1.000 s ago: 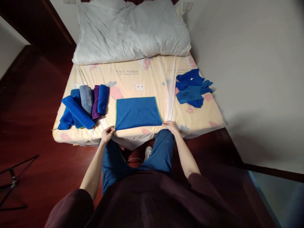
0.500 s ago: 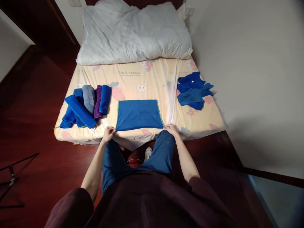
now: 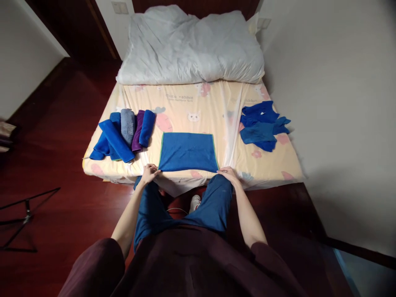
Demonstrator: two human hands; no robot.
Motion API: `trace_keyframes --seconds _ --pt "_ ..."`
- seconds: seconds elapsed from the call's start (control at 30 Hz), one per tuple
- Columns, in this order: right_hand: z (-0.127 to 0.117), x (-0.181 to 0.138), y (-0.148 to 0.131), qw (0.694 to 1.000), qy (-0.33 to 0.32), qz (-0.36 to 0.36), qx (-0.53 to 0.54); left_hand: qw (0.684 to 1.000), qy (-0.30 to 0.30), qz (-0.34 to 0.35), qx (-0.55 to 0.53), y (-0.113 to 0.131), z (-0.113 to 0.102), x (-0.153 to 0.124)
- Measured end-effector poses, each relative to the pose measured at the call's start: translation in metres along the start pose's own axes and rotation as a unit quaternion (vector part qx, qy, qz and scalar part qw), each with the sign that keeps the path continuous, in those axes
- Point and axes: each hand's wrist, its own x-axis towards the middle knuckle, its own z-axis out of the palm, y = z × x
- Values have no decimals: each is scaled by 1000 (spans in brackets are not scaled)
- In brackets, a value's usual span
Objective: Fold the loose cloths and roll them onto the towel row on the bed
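A blue towel (image 3: 188,152) with green edging lies flat near the front edge of the bed. My left hand (image 3: 150,173) is closed at its near left corner, thumb and finger pinching the cloth. At the near right corner, my right hand (image 3: 228,173) pinches the towel in the same way. Left of it lie several rolled towels: a bright blue roll (image 3: 147,128), a purple roll (image 3: 137,131), a grey roll (image 3: 128,126) and another blue roll (image 3: 116,140) slanting across the pile. Crumpled blue cloths (image 3: 261,126) lie in a heap to the right.
The bed's patterned sheet (image 3: 193,117) is under everything, with a thick white quilt (image 3: 192,49) heaped at the head end. A wall (image 3: 328,103) runs along the right side. Black tripod legs (image 3: 27,216) stand on the dark red floor at left.
The camera view has shifted, so the bed and everything on it appear a little further right. Both hands stay at the towel's near corners, and the towel remains flat.
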Motion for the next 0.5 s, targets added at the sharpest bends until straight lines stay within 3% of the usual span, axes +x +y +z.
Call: trace_keyframes --seconds 0.17,0.27,0.4,0.5 --pt "-3 -6 -8 1000 15 16 16 999 33 -11 -8 1 -3 0" --pt "-6 -5 -9 1000 5 20 -11 999 16 -5 40 0 -13 -2" --pt "-11 -3 -12 993 -28 1 -118 986 -26 -13 162 5 -20 -12" --pt "-5 -13 -24 973 27 -28 -226 973 25 -16 229 18 -11 -22"
